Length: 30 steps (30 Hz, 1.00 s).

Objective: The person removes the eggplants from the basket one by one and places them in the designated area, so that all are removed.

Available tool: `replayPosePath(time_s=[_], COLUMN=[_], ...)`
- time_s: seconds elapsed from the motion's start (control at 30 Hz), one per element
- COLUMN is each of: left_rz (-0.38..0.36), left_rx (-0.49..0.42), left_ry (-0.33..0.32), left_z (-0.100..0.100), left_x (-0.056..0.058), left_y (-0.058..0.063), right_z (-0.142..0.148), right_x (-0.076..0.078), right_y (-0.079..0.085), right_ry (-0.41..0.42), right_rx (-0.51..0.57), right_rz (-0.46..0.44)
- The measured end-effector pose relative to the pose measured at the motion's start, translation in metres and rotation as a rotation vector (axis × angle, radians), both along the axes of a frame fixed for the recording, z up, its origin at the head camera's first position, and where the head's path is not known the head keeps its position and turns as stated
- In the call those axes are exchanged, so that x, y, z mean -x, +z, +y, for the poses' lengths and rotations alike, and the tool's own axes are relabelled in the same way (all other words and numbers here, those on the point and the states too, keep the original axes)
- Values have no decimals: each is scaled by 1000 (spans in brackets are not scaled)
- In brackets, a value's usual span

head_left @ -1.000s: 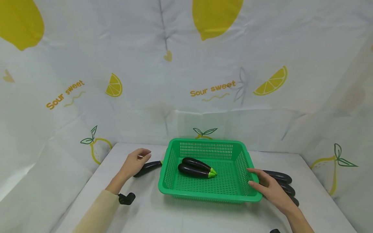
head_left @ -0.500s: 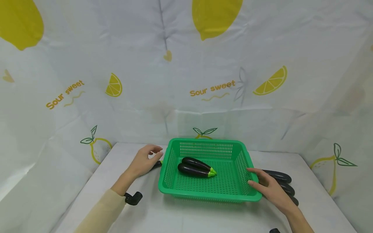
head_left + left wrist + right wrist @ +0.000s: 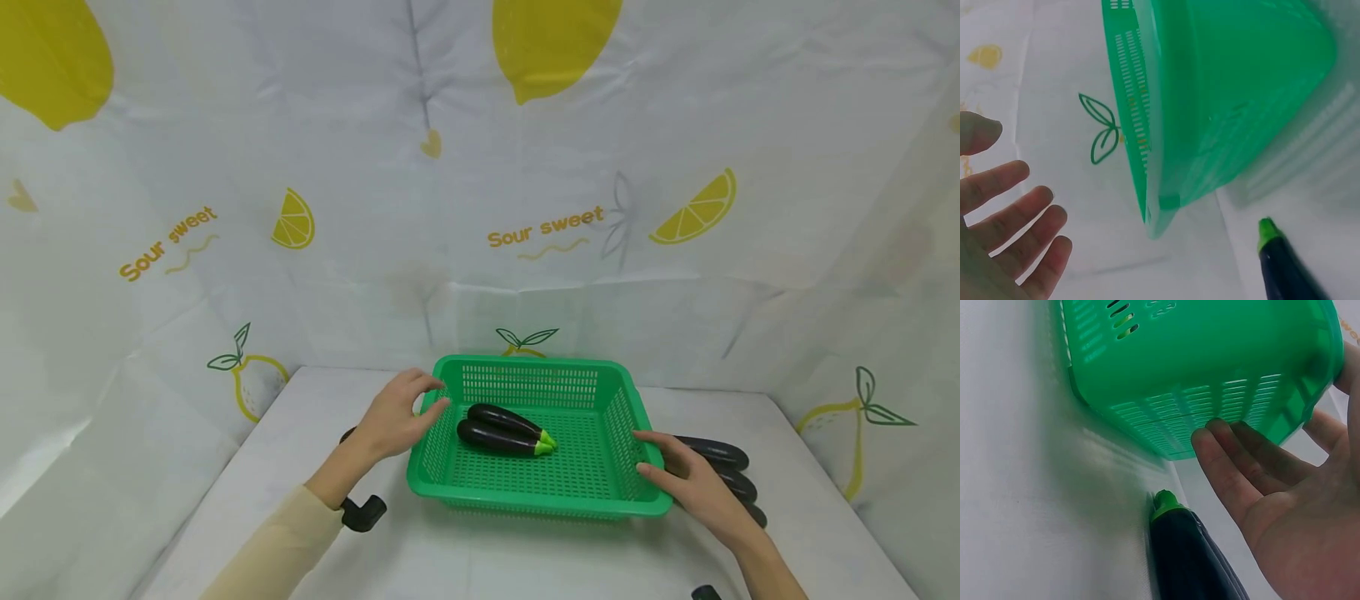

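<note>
A green plastic basket (image 3: pixel 540 507) with slotted walls stands on the table. Two eggplants (image 3: pixel 495 438) lie side by side in its left half, green stems pointing right. My right hand (image 3: pixel 697 483) holds the basket's right rim; in the right wrist view several fingers lie against the outer wall. My left hand (image 3: pixel 397 421) hovers at the left rim, fingers spread and nothing in them. In the left wrist view it appears apart from the basket. One eggplant (image 3: pixel 1288 269) lies left of the basket, mostly hidden by the left hand in the head view.
Several eggplants (image 3: pixel 716 452) lie together on the table to the right of the basket, partly behind the right hand. A white sheet (image 3: pixel 360 292) printed with lemons hangs behind and beside the table (image 3: pixel 525 558). Black wrist mounts (image 3: pixel 364 513) sit at both wrists.
My left hand has moved right, from above the loose eggplant to the basket's left rim. The right hand, the basket and the eggplants have stayed in place.
</note>
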<state>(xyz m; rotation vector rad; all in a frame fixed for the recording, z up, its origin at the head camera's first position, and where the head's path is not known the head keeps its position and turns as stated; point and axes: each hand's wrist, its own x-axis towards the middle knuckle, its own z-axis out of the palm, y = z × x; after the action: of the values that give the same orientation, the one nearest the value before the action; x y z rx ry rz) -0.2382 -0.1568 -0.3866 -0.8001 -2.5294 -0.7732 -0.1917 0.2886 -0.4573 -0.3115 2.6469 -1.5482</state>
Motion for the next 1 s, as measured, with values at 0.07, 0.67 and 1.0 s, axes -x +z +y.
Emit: replayPosePath(time_s=[0.07,0.67,1.0], left_rz=[4,-15,-86], left_rx=[18,178,481], left_ry=[-12,-70,28], left_z=[5,46,67], left_x=[0,6,14], left_y=[1,-10,-28], right_z=[0,0,0], right_x=[0,3,4], right_y=[0,8,6], right_ry=[3,-1,7], right_rx=[-12,-62,-48], right_rz=[4,-35,-25])
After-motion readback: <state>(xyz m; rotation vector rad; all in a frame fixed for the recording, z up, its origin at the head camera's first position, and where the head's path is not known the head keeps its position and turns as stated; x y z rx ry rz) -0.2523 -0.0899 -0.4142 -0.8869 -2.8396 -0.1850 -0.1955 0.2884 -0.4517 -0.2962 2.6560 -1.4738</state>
